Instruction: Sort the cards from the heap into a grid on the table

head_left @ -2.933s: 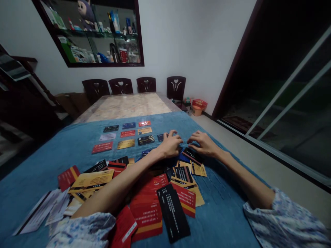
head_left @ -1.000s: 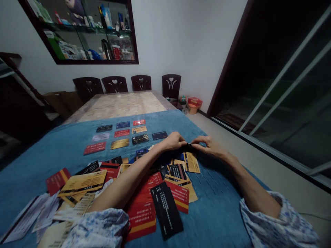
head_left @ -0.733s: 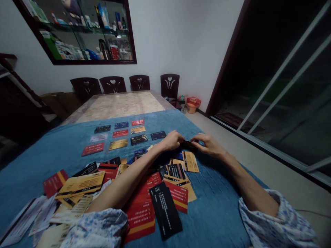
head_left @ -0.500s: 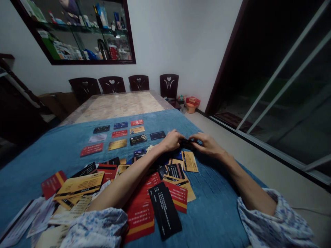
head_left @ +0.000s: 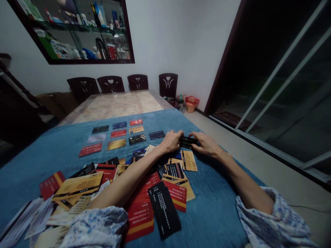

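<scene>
A loose pile of mixed cards (head_left: 165, 210) spreads nearest, on a blue cloth (head_left: 212, 210). At its far right edge, the left hand (head_left: 171, 141) and right hand (head_left: 206, 144) pinch black cards (head_left: 187, 141) between them, fingers closed on opposite ends. Further off, 10 laid-out cards (head_left: 118, 133) form 3 rows; 4 chairs (head_left: 168, 85) stand beyond the table (head_left: 126, 103).

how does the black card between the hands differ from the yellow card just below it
The black card is dark with paler print; the yellow card is yellow with a dark band.
The black card is held by the left hand and right hand; the yellow card lies loose.
The black card's long side runs from hand to hand; the yellow card's runs toward the person.
Both are rectangular and printed.
</scene>
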The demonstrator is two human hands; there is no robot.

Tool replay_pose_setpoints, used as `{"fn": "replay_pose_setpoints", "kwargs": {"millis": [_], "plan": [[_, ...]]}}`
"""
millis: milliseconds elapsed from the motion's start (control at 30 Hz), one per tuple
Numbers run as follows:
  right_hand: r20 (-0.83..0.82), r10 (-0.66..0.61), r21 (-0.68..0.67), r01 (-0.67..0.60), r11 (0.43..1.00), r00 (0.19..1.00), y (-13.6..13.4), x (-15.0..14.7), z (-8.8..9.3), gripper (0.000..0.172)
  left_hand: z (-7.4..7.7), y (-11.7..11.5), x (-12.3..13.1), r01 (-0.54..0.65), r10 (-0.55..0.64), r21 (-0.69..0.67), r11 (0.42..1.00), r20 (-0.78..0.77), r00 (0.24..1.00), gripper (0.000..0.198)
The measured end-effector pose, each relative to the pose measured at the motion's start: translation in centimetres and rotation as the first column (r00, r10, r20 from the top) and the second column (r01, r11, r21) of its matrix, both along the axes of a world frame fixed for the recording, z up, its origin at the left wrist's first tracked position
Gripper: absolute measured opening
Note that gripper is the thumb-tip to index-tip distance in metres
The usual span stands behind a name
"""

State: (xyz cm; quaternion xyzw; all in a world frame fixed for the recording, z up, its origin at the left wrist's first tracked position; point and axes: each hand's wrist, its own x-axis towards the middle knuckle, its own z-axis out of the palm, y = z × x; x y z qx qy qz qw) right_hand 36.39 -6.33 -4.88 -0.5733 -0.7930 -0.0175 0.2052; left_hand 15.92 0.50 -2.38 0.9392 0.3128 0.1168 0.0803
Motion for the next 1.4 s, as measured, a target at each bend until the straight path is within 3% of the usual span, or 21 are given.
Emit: {"fn": "replay_pose_setpoints", "kwargs": {"millis": [433,667,967,1400], "plan": [[0.093,-0.027,0.044,0.023,0.999,0.995,-0.2,0.0,-0.4,0.056,-0.1,-0.5,0.2,-0.075,0.071,-0.055,0.996,-0.07,0.995,0.045],[0.145,-0.05,0.022,0.047,0.999,0.988,-0.1,0.2,-0.1,0.053,-0.4,-0.3,0.3,-0.089,0.085,-0.039,0.995,-0.099,0.991,0.042],[0.139,-0.058,0.044,0.052,0.998,0.989,-0.3,0.5,0.2,0.045,0.7,-0.6,0.1,-0.102,0.091,-0.07,0.992,-0.14,0.986,0.036],[0.173,0.007,0.015,-0.01,1.0,0.985,0.0,-0.7,0.6,0.046,1.7,-1.4,-2.5,-0.119,0.102,-0.066,0.991,-0.213,0.972,0.041]]}}
